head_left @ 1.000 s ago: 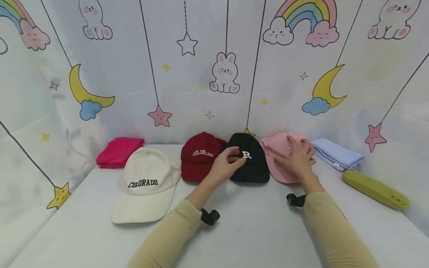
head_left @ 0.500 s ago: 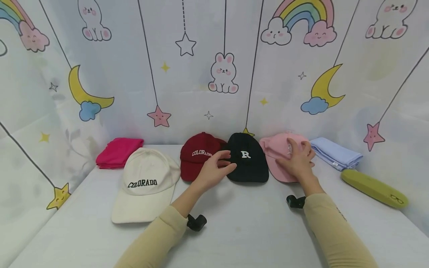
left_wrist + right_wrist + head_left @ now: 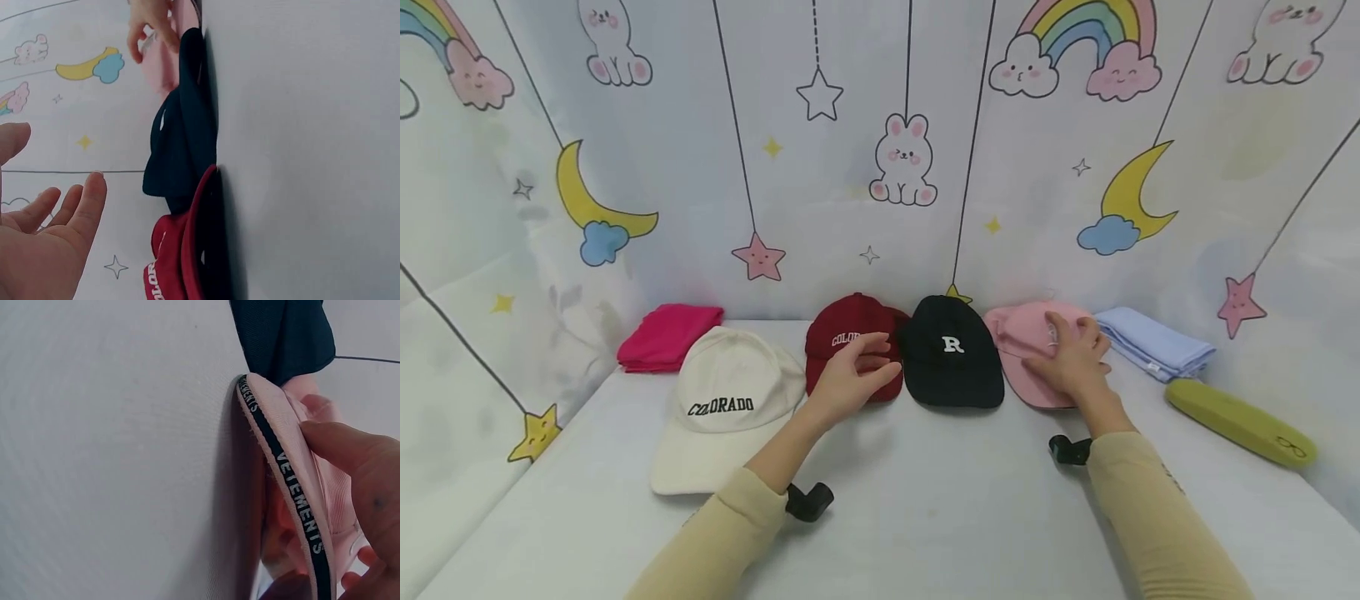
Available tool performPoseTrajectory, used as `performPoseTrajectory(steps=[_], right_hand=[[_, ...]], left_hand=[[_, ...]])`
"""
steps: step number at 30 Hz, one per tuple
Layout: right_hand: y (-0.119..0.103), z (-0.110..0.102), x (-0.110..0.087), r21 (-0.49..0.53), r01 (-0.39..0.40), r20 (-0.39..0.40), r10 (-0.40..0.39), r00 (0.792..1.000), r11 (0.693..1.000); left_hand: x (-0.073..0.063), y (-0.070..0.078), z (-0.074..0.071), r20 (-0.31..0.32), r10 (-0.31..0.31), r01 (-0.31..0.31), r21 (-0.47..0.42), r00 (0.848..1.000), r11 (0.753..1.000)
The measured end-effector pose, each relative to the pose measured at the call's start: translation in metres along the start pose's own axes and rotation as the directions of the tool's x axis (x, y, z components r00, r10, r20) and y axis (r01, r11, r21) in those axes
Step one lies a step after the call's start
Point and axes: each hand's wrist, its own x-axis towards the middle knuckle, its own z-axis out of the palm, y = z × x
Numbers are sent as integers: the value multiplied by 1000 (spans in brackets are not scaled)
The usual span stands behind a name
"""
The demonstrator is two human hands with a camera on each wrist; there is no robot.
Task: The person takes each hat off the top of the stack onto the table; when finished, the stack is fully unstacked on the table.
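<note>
My right hand (image 3: 1075, 358) grips the pink cap (image 3: 1018, 321) at the right of a row, its fingers bent over the crown. In the right wrist view the thumb (image 3: 347, 447) lies against the cap above its brim, whose dark edge band reads VETEMENTS. My left hand (image 3: 850, 379) holds nothing; its fingers are loosely bent and apart. It overlaps the dark red cap (image 3: 838, 317) in the head view, but the left wrist view shows a gap between them. Between the red and pink caps sits a black cap (image 3: 951, 375) with a white R.
A cream cap (image 3: 722, 375) lettered COLORADO lies at the left, beside folded bright pink cloth (image 3: 670, 337). Folded light blue cloth (image 3: 1157, 346) and a green glasses case (image 3: 1240, 421) lie at the right. A patterned curtain (image 3: 700, 167) hangs behind the white table (image 3: 925, 533).
My left hand has moved left, from in front of the black cap to in front of the red one. My right hand stays at the pink cap, whose crown sits slightly lower.
</note>
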Motion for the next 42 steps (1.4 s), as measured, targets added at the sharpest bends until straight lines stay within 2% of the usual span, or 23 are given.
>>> performPoseTrajectory(steps=[6, 13, 18, 28, 37, 42], right_hand=[[-2, -2, 0, -19, -4, 6, 4, 1000, 1000], [-15, -5, -1, 8, 42, -61, -41, 997, 999], [-36, -12, -2, 23, 87, -105, -84, 991, 996], [-89, -14, -12, 97, 189, -81, -182, 980, 977], [-127, 2, -17, 191, 301, -101, -287, 953, 934], [-144, 13, -19, 254, 369, -114, -351, 929, 894]], left_hand=[[-6, 5, -15, -15, 15, -15, 9, 1000, 1000], [-15, 5, -32, -48, 32, -32, -14, 998, 999], [-19, 2, -43, -52, 46, -46, 1, 998, 999], [-27, -6, -66, -121, 97, -99, -9, 988, 995], [-43, -15, -93, -172, 93, -95, -2, 981, 996], [-58, -14, -112, -205, 92, -87, 38, 974, 996]])
